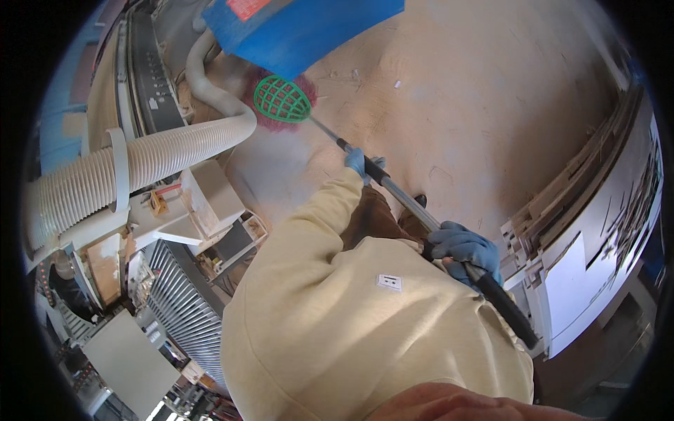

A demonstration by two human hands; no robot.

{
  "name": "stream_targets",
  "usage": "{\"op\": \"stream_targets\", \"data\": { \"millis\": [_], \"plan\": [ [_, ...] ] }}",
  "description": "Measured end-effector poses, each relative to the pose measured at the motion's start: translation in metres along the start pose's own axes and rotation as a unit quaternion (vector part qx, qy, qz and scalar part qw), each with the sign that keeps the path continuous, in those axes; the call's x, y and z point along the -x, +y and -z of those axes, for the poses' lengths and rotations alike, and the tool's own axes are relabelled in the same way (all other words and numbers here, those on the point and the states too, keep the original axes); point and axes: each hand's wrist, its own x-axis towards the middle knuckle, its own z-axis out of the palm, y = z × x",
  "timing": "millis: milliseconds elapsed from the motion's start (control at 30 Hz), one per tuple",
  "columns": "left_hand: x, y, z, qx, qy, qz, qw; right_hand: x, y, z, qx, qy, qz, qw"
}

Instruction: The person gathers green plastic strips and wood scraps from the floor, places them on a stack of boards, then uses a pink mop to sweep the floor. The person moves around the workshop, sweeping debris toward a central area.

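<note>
A long-handled broom (404,196) slants across in front of me. Its oval green lattice head (281,99) rests far off at the floor, with dark red bristles (303,85) fanning out round it. My left hand (357,162), in a blue glove, is wrapped round the dark sleeve midway along the pole. Nearer to me, my right hand (466,252), also gloved in blue, grips the pole just above its black end grip (511,312). The broom head lies right below the edge of a big blue box-like object (309,35), which hides part of the bristles.
Sawdust and small scraps cover the floor (449,119). A ribbed pale hose (175,151) bends along the left, close to the broom head. Machinery with a row of metal rollers (184,309) stands at the lower left. Stacked boards and white panels (597,245) line the right.
</note>
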Motion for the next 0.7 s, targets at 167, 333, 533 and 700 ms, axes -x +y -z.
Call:
{"op": "stream_targets", "data": {
  "millis": [167, 333, 533, 700],
  "plan": [
    [0.030, -0.064, -0.032, 0.148, -0.210, 0.168, 0.952, 0.044, -0.063, 0.051, 0.012, 0.034, -0.018, 0.999],
    [0.036, -0.117, -0.089, 0.068, -0.100, 0.141, 0.983, 0.061, -0.119, 0.079, 0.054, 0.149, -0.115, 0.981],
    [0.078, -0.141, -0.145, 0.058, -0.025, 0.181, 0.982, 0.073, -0.152, 0.083, 0.084, 0.258, -0.166, 0.948],
    [0.119, -0.154, -0.154, -0.052, -0.013, 0.221, 0.974, 0.084, -0.177, 0.088, 0.105, 0.342, -0.184, 0.915]
  ]
}}
